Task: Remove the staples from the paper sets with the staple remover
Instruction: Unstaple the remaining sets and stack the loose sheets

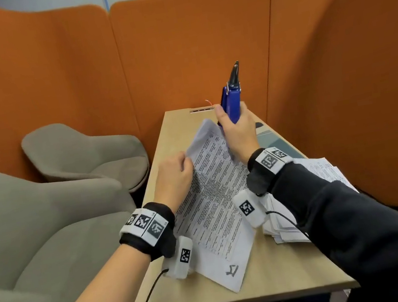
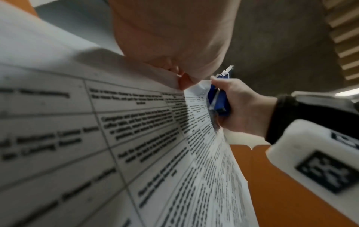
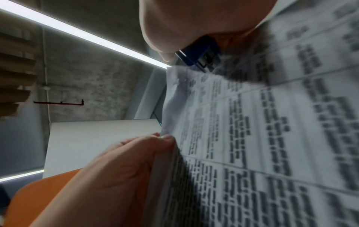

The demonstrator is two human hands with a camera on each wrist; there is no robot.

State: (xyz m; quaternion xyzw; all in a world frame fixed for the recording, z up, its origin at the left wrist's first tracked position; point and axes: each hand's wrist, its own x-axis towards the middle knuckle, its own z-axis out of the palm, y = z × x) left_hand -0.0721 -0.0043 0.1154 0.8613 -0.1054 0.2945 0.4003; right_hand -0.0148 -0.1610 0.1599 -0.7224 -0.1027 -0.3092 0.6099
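A printed paper set lies slanted on the wooden table, its far corner lifted. My left hand pinches the set's left edge near that corner; the pinch also shows in the left wrist view on the paper set and in the right wrist view at the paper set. My right hand grips a blue staple remover, its black metal tip pointing up and away from the paper. The staple remover is beside the page's right edge; the staple remover shows under my palm. No staple is visible.
A stack of more paper sets lies at the table's right under my right forearm. Two grey armchairs stand left of the table. Orange partition walls enclose it. A dark patterned item lies beyond my right wrist.
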